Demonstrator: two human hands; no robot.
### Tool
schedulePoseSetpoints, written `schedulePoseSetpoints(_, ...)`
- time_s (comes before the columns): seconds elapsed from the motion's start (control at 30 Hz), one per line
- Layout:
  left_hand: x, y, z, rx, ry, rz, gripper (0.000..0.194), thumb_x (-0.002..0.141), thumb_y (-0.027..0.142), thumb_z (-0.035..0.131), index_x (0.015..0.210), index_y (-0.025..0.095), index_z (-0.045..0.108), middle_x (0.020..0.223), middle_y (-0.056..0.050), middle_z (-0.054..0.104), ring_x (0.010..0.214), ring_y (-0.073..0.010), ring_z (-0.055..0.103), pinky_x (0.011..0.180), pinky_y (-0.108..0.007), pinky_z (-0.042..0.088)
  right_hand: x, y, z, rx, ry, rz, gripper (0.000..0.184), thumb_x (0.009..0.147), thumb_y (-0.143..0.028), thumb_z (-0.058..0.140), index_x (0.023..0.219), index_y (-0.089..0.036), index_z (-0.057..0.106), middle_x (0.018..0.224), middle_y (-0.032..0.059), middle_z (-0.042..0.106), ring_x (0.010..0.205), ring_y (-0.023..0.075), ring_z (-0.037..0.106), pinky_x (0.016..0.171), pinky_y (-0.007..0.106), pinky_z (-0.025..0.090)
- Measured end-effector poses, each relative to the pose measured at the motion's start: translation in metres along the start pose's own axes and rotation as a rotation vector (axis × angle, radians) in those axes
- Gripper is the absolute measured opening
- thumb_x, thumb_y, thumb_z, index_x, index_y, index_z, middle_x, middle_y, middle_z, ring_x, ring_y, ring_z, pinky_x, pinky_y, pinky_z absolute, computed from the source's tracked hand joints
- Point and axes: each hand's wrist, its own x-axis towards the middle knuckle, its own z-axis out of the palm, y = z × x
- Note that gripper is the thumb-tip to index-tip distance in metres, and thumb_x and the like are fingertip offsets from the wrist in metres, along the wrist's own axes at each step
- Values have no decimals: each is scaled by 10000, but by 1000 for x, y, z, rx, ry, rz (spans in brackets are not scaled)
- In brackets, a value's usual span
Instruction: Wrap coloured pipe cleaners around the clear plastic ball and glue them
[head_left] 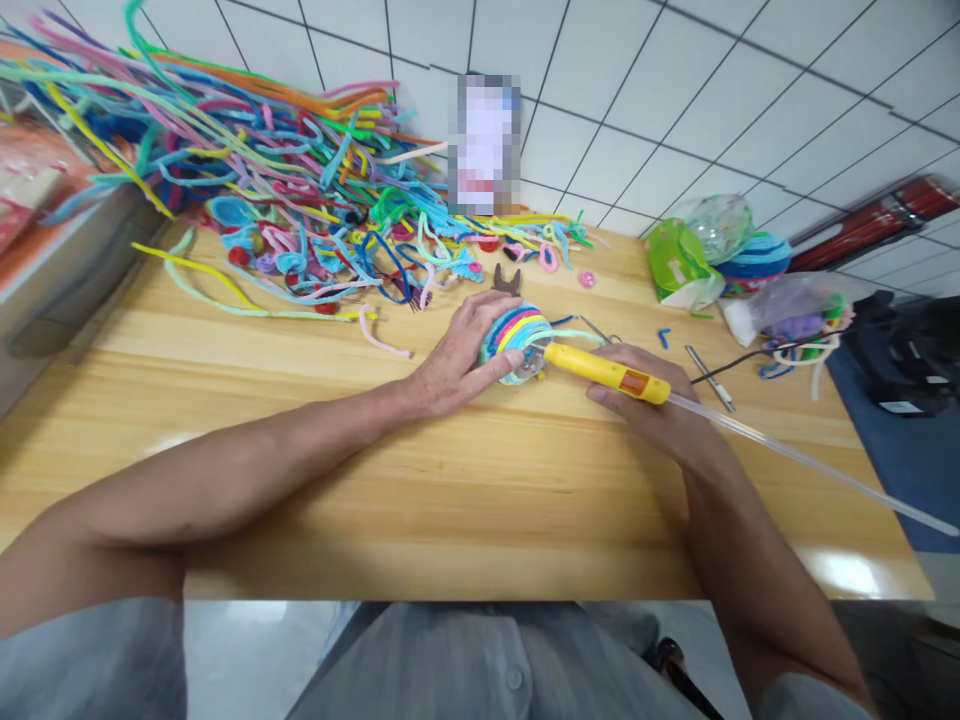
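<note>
My left hand [469, 355] is closed around a small rounded piece [516, 328] wrapped in bands of blue, yellow, pink and pale green pipe cleaner. My right hand [652, 385] grips a yellow hot glue gun [600, 370], with a long clear glue stick [810, 462] running out of its back end. The gun's nozzle points left and meets the near right side of the wrapped piece; whether it touches is too small to tell. From that piece a loose pale green end stretches right, above the gun. Just beyond my left fingers lie pliers [508, 280], jaws showing.
A big heap of coloured pipe cleaners [285, 170] covers the back left of the wooden table [420, 500]. A phone [487, 145] leans on the tiled wall. At right lie a craft knife [710, 378], a green packet [679, 262], plastic bags [795, 310] and the gun's dark cord.
</note>
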Motion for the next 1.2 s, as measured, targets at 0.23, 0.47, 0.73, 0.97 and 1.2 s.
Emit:
schedulePoseSetpoints(0.23,0,2,-1,-3,-13,-16,641,1137,610,514,1655,243,432,1666,-182,524,1622,-345,438,1383,-620,373,-2,5,0,-31,15,-45,75,993,-365,787,1038,-320,748,1090,20,824,998,268,774,922,434,605)
schedulePoseSetpoints(0.47,0,-1,-1,-11,-3,-8,640,1140,619,506,1649,237,438,1652,-187,525,1615,-337,447,1380,-610,379,-2,-1,2,-1,6,-57,87,998,-381,779,991,-313,724,1038,18,806,935,262,754,864,429,599)
schedulePoseSetpoints(0.73,0,0,-1,-19,-13,-12,633,1140,608,515,1652,243,435,1657,-182,520,1618,-335,444,1383,-609,380,-3,2,2,-50,33,-7,198,1010,-497,763,976,-311,705,961,24,763,891,270,711,813,432,570)
schedulePoseSetpoints(0.97,1,0,-1,-22,-8,-9,625,1140,610,515,1644,247,444,1650,-174,530,1617,-328,446,1385,-600,382,-2,1,2,-59,42,-22,161,1016,-440,755,953,-307,689,927,13,744,870,253,700,795,416,552)
schedulePoseSetpoints(1.2,1,1,-1,-18,-4,-8,636,1142,606,518,1643,220,448,1647,-192,530,1614,-328,450,1384,-589,384,-2,-1,5,-50,16,-32,202,1017,-464,745,918,-301,677,935,19,753,854,247,700,784,415,573)
